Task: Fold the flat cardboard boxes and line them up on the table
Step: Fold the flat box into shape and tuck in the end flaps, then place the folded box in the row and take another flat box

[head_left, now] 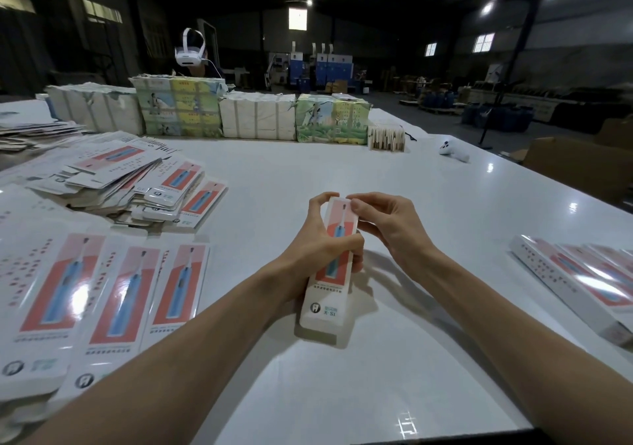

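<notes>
At centre frame, a long toothbrush box (323, 307) slants up from the white worktop (342, 170), its long axis running away from the viewer. The left hand (318, 249) wraps its middle. The right hand (387, 229), nearer the far end, pinches the top flap there.

We saw a glossy white table (376, 177) bearing flat boxes (113, 294) at near left, a loose heap (137, 184) behind them, wrapped bundles (257, 115) along the far edge, and folded boxes (582, 280) at right.

L hand (320, 251), R hand (390, 230), forearms bare
</notes>
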